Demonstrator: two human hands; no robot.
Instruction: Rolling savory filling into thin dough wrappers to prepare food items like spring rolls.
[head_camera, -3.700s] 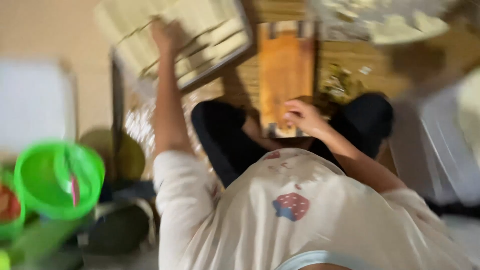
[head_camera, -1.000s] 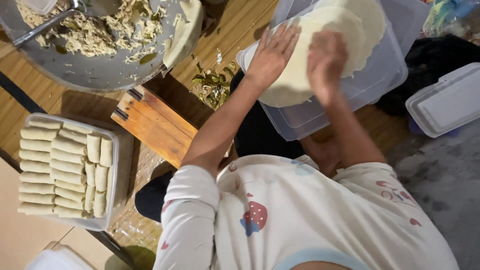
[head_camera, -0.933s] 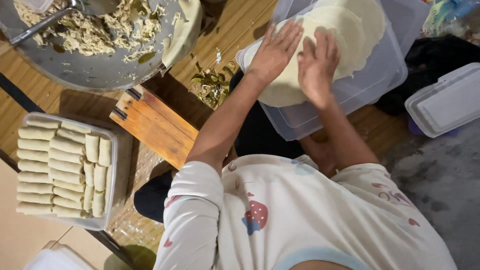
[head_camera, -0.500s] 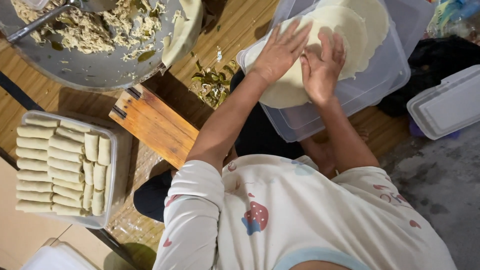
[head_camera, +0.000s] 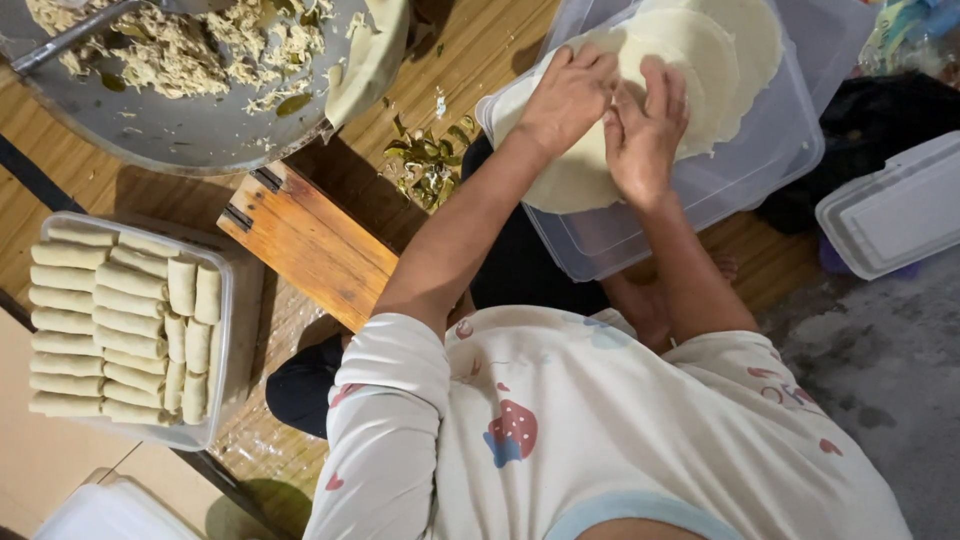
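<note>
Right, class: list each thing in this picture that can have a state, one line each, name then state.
Left hand: flat on the wrappers.
Right hand: fingers on the wrappers.
Stack of round pale wrappers: lying in the tub.
Clear plastic tub: open.
Clear rectangular tray of pale rolls: open, nearly full.
Grey metal bowl of shredded filling: partly filled.
White lidded box: closed.

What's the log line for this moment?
left hand: on wrapper stack | right hand: on wrapper stack | clear tub: under stack
</note>
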